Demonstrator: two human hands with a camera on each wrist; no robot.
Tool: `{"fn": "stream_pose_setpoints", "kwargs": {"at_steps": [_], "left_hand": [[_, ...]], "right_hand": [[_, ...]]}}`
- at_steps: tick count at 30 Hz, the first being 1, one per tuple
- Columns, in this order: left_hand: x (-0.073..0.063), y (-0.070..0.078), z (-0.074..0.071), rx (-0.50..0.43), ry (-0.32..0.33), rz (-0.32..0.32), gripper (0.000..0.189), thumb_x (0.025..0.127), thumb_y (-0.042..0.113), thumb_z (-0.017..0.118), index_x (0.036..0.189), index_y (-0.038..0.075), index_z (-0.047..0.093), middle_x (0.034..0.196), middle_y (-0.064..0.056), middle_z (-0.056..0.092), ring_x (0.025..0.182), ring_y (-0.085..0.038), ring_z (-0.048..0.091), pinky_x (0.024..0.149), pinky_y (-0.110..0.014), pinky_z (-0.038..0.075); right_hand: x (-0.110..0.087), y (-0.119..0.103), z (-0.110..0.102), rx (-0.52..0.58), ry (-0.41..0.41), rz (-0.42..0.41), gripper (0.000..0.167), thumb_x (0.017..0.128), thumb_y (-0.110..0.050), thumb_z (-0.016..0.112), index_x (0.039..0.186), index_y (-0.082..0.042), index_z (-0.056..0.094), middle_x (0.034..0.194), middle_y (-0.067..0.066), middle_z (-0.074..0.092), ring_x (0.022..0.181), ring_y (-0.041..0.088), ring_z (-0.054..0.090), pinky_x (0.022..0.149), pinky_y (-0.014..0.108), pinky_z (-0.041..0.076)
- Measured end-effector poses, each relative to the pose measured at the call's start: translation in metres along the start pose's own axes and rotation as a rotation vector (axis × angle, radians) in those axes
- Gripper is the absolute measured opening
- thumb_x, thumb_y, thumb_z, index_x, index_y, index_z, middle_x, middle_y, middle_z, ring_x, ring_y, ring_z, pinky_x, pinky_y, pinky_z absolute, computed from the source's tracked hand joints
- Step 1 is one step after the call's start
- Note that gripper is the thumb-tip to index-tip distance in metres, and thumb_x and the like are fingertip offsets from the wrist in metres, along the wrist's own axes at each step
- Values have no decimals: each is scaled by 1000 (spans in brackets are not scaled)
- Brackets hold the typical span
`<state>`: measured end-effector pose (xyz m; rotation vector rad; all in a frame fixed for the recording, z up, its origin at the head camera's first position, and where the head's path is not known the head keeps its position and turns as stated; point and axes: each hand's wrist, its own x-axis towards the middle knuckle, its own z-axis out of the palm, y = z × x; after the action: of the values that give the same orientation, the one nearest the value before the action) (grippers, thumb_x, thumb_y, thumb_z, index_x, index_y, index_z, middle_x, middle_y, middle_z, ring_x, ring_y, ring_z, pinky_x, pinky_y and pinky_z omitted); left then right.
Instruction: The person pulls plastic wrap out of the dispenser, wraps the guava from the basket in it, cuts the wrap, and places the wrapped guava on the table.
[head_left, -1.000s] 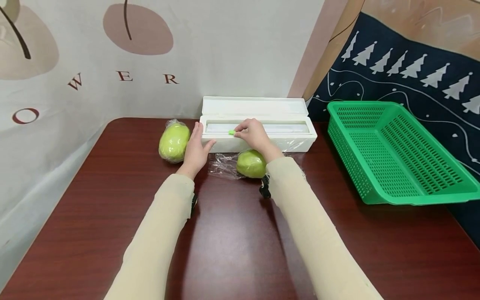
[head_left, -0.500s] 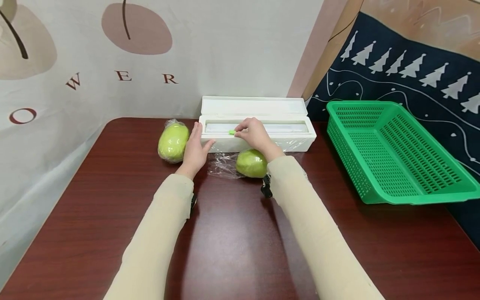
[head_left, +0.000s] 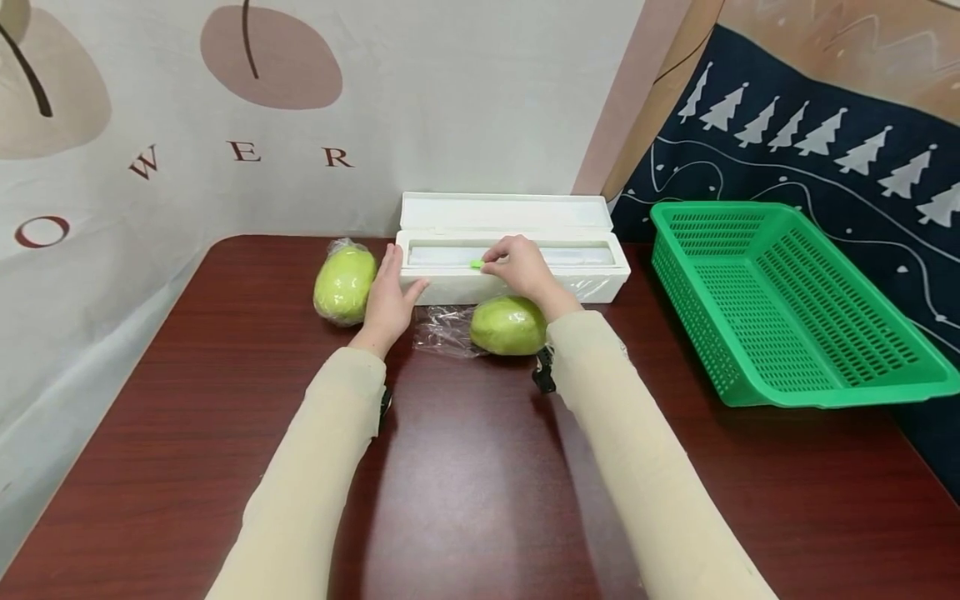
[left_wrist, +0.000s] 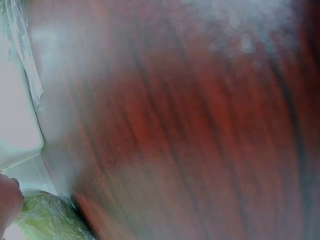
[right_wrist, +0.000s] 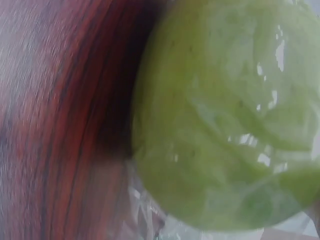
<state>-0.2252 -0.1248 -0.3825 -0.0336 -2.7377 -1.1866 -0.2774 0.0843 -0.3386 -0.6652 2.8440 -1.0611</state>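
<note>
In the head view a white cling film dispenser box stands at the back of the table, its lid raised. My right hand pinches a small bright green slide cutter on the box's top front edge. Against the box's left end rests my left hand, fingers straight and thumb along the front face. A green fruit lies on a sheet of clear film in front of the box, beneath my right wrist; film covers its skin in the right wrist view. Left of my left hand sits another film-wrapped green fruit.
A green plastic basket stands at the table's right side. The brown table reaches back to a pale printed cloth. Dark cloth with white trees hangs behind the basket.
My right hand has slid a little to the right along the box edge with the green slide cutter. The left hand keeps its place at the box's left end.
</note>
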Motion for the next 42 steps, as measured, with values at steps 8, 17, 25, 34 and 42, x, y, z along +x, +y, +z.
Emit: {"fn": "stream_pose_setpoints", "kwargs": {"at_steps": [8,17,25,34,42], "left_hand": [[0,-1,-1,-3,3,-6,72,95,25,54,148,-2,14,156,-18,9,145,-30,10,118,-40,13],[0,1,-1,-5,-6,-15,71,94,25,54,148,-1,14,157,-16,8,144,-31,13,118,-39,15],[0,2,-2,-3,-15,-25,72,95,26,54,148,0,13,157,-14,6,144,-30,12,118,-38,13],[-1,2,-3,-4,-18,-32,72,95,26,53,149,0,13,157,-14,6,144,-30,12,118,-38,13],[-1,3,-4,-3,-21,-29,72,95,26,53,149,1,12,157,-14,6,145,-30,11,118,-38,12]], "right_hand": [[-3,6,-6,14,-11,27,22,86,-13,67,103,1,69,108,16,66,102,27,60,95,35,46],[-10,16,-14,9,-4,39,23,87,-14,65,104,2,69,110,17,65,105,29,59,95,38,47],[-13,23,-22,-13,15,5,22,86,-12,66,101,4,69,108,19,65,107,31,56,98,40,43],[-17,30,-22,19,31,1,22,87,-12,65,101,5,69,106,20,64,108,32,53,97,41,44],[-18,34,-24,62,41,4,21,86,-11,66,100,4,69,108,20,63,109,32,53,93,40,49]]}}
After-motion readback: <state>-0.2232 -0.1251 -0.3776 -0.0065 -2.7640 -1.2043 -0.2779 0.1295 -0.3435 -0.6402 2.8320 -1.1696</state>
